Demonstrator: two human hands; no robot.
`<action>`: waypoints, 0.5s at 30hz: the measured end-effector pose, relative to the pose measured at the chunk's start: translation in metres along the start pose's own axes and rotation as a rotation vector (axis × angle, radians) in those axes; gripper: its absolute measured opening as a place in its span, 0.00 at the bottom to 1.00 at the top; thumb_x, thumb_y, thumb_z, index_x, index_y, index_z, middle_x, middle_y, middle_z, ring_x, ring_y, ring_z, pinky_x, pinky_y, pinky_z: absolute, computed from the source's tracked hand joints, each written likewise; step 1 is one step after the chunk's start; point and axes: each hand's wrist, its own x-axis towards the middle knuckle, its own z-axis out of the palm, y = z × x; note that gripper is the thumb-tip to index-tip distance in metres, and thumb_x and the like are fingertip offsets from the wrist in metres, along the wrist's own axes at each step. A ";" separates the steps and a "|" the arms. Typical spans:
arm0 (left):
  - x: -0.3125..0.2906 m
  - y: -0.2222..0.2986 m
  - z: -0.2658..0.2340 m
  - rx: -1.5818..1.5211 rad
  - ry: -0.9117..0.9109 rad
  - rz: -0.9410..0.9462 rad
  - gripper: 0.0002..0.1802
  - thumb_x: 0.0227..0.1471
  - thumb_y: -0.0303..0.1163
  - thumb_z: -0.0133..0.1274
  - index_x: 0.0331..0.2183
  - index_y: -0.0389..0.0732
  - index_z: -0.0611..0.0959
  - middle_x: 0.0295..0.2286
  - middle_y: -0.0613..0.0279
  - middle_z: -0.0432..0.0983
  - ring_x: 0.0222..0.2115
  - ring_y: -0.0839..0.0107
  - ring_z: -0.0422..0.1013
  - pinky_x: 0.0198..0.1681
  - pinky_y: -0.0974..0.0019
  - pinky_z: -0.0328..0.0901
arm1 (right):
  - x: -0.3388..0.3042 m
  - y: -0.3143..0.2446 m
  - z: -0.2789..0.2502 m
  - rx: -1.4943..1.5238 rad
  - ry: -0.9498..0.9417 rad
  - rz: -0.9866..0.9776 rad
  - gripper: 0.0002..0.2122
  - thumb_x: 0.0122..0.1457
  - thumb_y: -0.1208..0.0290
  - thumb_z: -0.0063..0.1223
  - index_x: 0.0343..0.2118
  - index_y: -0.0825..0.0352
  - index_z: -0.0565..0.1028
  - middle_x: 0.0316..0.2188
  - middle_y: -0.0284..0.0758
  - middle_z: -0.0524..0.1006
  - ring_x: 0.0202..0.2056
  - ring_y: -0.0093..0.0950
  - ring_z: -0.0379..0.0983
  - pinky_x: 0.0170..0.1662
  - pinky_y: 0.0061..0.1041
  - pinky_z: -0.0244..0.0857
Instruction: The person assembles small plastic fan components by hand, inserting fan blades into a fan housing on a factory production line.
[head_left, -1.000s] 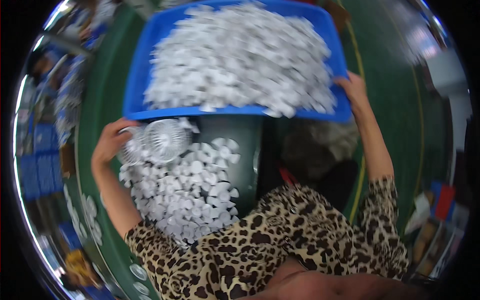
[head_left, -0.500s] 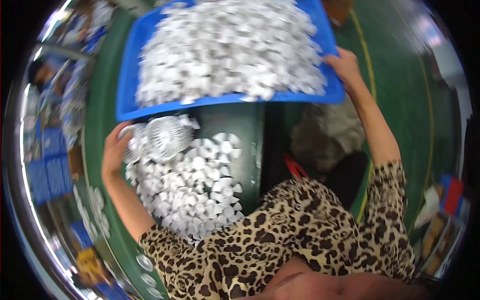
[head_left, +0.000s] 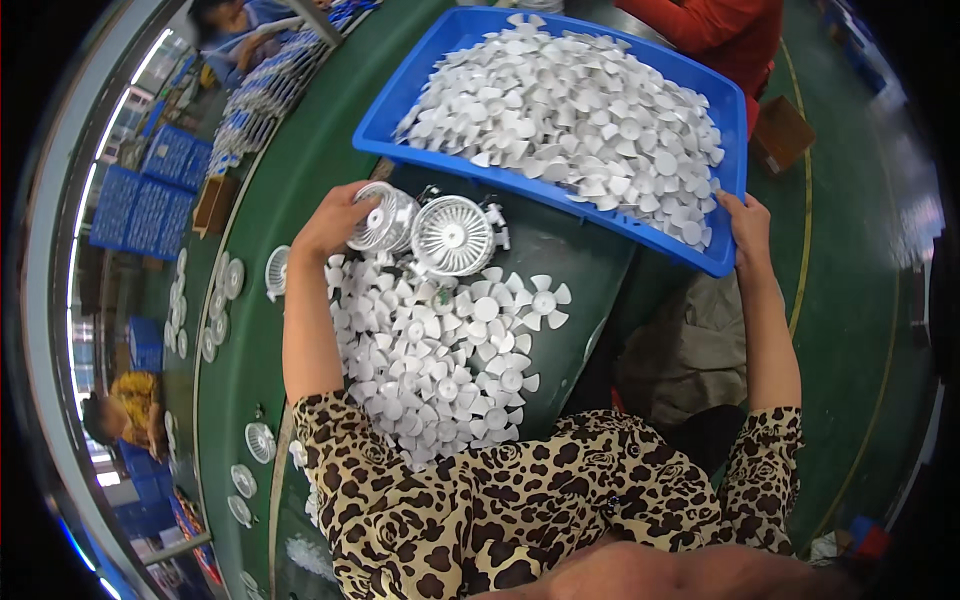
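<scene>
A blue plastic bin point(head_left: 735, 125), heaped with white fan blades point(head_left: 570, 115), stands at the far side, its near edge slanting down to the right. My right hand point(head_left: 748, 228) grips its right rim near the front corner. My left hand point(head_left: 338, 218) has its fingers curled over a white round fan housing point(head_left: 383, 217) with a slatted guard; its thumb side is partly hidden. A second fan housing point(head_left: 453, 236) sits right beside it, guard facing up. Closer to me, a loose pile of white fan blades point(head_left: 440, 350) covers the dark green tabletop point(head_left: 570, 270).
Left of my arm runs a green conveyor belt point(head_left: 262, 330) with several fan parts on it. A person in red point(head_left: 715, 35) is beyond the bin; others work across the belt. A brown carton point(head_left: 782, 133) lies on the floor at right, a grey-brown sack point(head_left: 680, 345) beside the table.
The view has swung, so the bin and table appear farther right and angled. My left hand stays at the fan housing and my right hand on the bin's rim.
</scene>
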 end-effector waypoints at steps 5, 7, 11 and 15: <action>0.013 -0.010 -0.003 -0.026 0.000 0.045 0.13 0.52 0.29 0.50 0.39 0.32 0.79 0.30 0.64 0.77 0.28 0.78 0.70 0.34 0.70 0.65 | -0.029 -0.002 -0.008 -0.233 0.357 -0.487 0.15 0.57 0.69 0.53 0.43 0.74 0.72 0.37 0.36 0.76 0.36 0.23 0.72 0.40 0.21 0.66; 0.013 -0.020 -0.004 -0.005 -0.012 0.070 0.13 0.52 0.29 0.50 0.39 0.33 0.79 0.30 0.64 0.77 0.29 0.78 0.70 0.35 0.70 0.65 | -0.074 -0.008 0.002 -0.158 0.389 -0.673 0.14 0.58 0.72 0.49 0.45 0.73 0.71 0.39 0.36 0.75 0.40 0.24 0.71 0.45 0.22 0.64; 0.012 -0.041 -0.013 0.041 0.016 0.115 0.13 0.51 0.32 0.51 0.38 0.35 0.80 0.29 0.64 0.76 0.27 0.76 0.68 0.32 0.69 0.64 | -0.182 -0.019 0.054 -0.377 -0.059 -0.749 0.10 0.56 0.77 0.49 0.41 0.70 0.73 0.38 0.35 0.75 0.38 0.23 0.71 0.44 0.22 0.64; 0.049 -0.051 0.004 -0.008 -0.094 0.096 0.17 0.50 0.37 0.51 0.43 0.42 0.79 0.35 0.59 0.78 0.31 0.69 0.73 0.31 0.63 0.70 | -0.225 0.008 0.083 -0.472 -0.522 -0.804 0.08 0.51 0.80 0.51 0.36 0.70 0.73 0.30 0.37 0.73 0.31 0.26 0.71 0.36 0.21 0.65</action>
